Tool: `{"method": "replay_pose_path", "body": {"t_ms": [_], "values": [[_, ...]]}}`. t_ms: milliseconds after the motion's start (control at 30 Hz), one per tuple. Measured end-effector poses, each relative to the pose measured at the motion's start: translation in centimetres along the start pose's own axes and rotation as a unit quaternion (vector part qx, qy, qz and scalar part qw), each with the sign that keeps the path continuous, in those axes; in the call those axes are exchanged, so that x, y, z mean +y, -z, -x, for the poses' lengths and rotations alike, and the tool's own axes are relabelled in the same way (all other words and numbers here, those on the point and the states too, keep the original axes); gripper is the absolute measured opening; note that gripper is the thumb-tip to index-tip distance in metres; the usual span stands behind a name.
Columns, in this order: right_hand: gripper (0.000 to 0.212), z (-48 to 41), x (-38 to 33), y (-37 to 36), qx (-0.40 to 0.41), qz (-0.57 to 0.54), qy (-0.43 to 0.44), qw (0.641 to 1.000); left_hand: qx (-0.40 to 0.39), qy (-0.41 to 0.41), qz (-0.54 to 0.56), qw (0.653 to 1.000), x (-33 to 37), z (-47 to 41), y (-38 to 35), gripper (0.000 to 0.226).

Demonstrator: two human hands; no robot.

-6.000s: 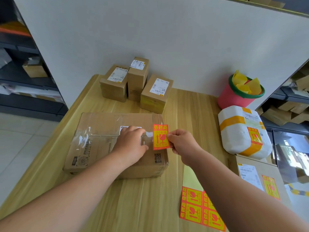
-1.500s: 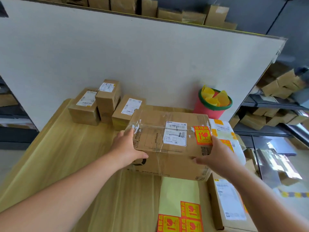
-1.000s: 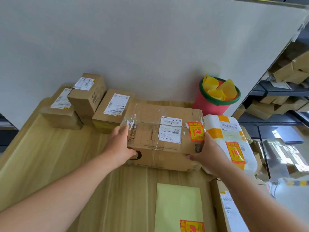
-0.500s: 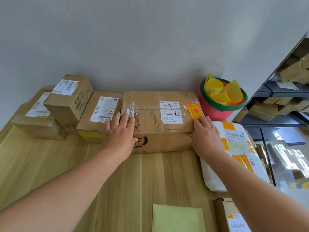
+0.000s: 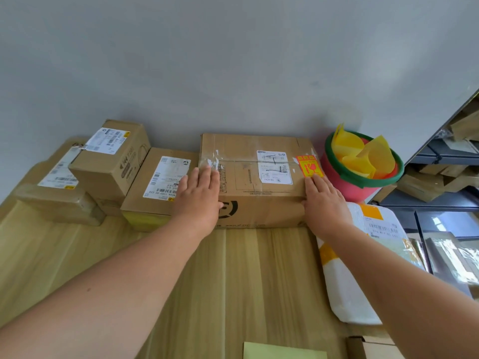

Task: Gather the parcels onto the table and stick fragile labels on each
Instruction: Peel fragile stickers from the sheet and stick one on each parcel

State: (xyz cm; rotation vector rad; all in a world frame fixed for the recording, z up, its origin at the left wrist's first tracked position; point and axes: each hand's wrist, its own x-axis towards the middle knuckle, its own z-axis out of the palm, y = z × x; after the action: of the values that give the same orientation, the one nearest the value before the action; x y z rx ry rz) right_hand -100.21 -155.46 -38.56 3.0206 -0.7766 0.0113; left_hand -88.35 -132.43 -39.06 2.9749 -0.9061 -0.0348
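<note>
Head view is showing left hand and right hand, fingers flat, pushing the labelled box far; likely next: labelling the small box on its left.

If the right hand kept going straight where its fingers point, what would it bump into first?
Probably the red fragile label on the large box: the right hand lies flat there, fingertips seemingly at the label's lower edge.

A large taped brown cardboard parcel lies flat at the back of the wooden table (rectangular red-and-yellow fragile sticker stuck on its top, right end).
</note>
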Motion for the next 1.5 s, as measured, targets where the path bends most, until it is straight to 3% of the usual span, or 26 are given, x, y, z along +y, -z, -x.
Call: {"method": "replay_pose_path", "body": {"t_ms": [300,433,600,767,867,1033,1133,1233,1433,1500], "values": [[0.063,1.5,-3.2,1.8,-0.004,-0.035,-0.033,0.999,0.014,0.013,0.085,0.996,-1.4,1.6,0.8,0.075],[0.064,4.9,-8.9,3.0,0.018,-0.11,0.07,0.991,0.072,0.04,0.136,0.987,-4.2,4.6,0.4,0.071],[0.056,9.0,-17.0,2.5,0.019,-0.241,0.17,0.955,0.097,0.121,0.173,0.973,-8.8,7.0,-0.1,0.069],[0.059,9.5,-22.0,0.4,-0.087,-0.313,0.081,0.942,0.062,0.218,0.235,0.945,-12.1,8.0,-0.6,0.07],[0.068,8.5,-23.5,0.3,-0.162,-0.335,0.003,0.928,-0.034,0.256,0.331,0.908,-13.3,7.9,-0.6,0.075],[0.076,6.9,-24.6,0.9,-0.258,-0.477,-0.116,0.832,-0.11,0.257,0.482,0.83,-14.4,7.2,-1.2,0.073],[0.069,6.7,-24.3,1.0,-0.273,-0.509,-0.127,0.807,-0.11,0.258,0.521,0.806,-14.5,7.7,-1.2,0.071],[0.046,8.0,-23.6,0.8,-0.272,-0.511,-0.112,0.808,-0.104,0.255,0.532,0.801,-14.3,9.5,-1.4,0.068],[0.041,12.7,-21.4,0.1,-0.271,-0.491,-0.091,0.823,-0.087,0.279,0.508,0.81,-12.8,14.9,-1.0,0.043],[0.039,14.6,-20.6,-0.1,-0.273,-0.48,-0.083,0.829,-0.09,0.288,0.486,0.82,-12.2,16.7,-0.5,0.047]]}}
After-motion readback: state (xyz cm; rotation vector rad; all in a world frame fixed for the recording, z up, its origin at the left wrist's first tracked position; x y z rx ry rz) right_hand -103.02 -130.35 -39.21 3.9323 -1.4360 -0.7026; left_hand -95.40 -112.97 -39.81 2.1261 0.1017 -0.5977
